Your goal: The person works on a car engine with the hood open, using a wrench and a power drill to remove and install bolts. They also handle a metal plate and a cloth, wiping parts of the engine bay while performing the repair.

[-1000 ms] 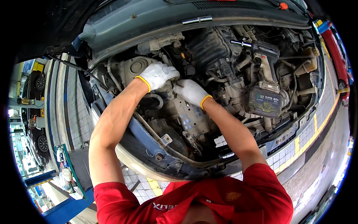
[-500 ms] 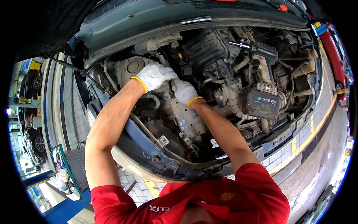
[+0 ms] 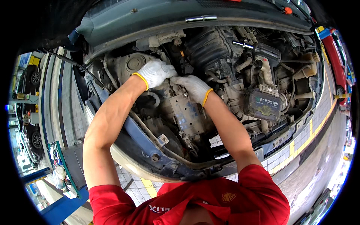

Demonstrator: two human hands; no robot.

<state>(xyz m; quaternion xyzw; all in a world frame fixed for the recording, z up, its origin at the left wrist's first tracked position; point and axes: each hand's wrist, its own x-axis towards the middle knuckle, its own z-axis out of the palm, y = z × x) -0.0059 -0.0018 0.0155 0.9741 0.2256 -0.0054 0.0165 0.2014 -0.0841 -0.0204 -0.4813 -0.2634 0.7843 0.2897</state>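
Both of my hands wear white knit gloves with yellow cuffs and reach into a car's open engine bay [image 3: 112,142]. My left hand [image 3: 155,73] rests curled on a grey metal housing [image 3: 133,63] near the upper middle of the bay. My right hand [image 3: 193,87] lies just to its right, fingertips touching the left glove, pressed on a greasy part above a flat metal casing [image 3: 187,116]. What the fingers grip is hidden under the gloves. My forearms come up from the red shirt at the bottom.
A cordless impact wrench [image 3: 264,90] with a dark battery pack lies on the engine parts to the right. The raised bonnet [image 3: 168,15] spans the top. A blue car lift arm [image 3: 63,204] and parked cars [image 3: 30,78] stand at left; tiled floor with yellow lines runs at right.
Both hands have shifted slightly left and closer together, so the right glove now touches the left. The view has tilted a little; the wrench has not moved.
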